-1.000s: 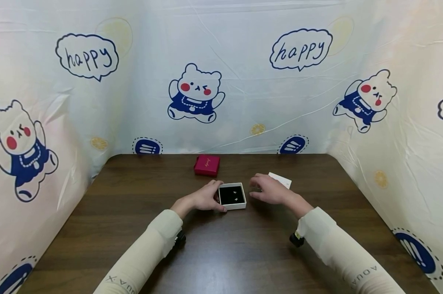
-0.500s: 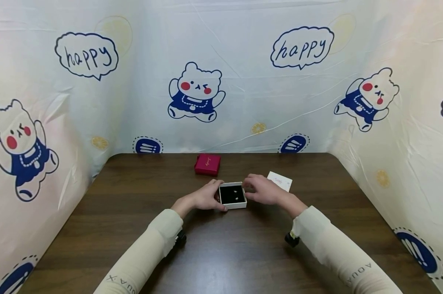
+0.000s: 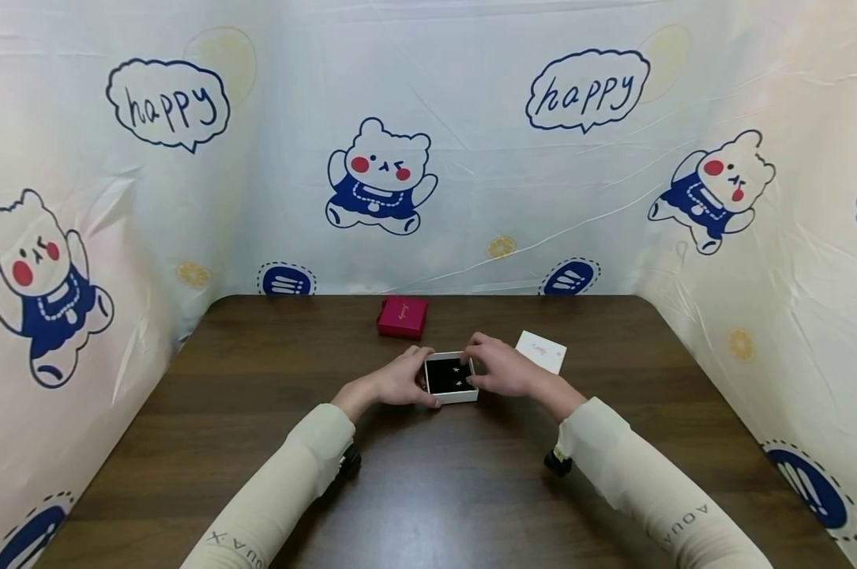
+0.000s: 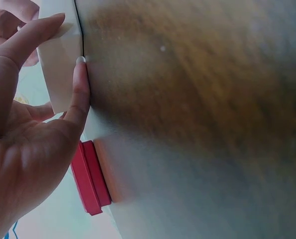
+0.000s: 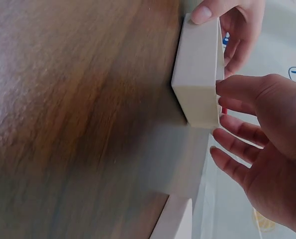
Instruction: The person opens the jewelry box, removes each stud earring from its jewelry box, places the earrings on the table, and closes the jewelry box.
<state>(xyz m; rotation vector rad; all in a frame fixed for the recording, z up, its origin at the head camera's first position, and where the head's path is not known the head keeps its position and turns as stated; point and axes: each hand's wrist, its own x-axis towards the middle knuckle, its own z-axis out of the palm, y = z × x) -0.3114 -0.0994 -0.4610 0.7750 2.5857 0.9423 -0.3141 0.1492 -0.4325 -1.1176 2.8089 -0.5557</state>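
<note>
A small white jewelry box (image 3: 453,397) sits on the table with a black padded insert (image 3: 440,376) facing up. On the insert lie two tiny silver star-shaped earrings (image 3: 456,370). My left hand (image 3: 398,379) grips the box from its left, thumb on the near wall and fingers round the far side. From the right, my right hand (image 3: 508,370) reaches over the box's right rim, its index fingertip above the insert close beside the earrings. In the right wrist view that hand's thumb and fingers (image 5: 235,142) are loosely bent at the box's top edge.
A flat white lid (image 3: 542,352) with pink script lies to the right, behind the right hand. Further back on the brown table (image 3: 428,506) stands a red gift box (image 3: 403,318) with gold lettering. A printed curtain (image 3: 464,158) closes off the back and sides.
My right hand has moved left, from apart from the white box to over its right rim. More of the white lid shows behind it. The left hand keeps holding the box in place.
</note>
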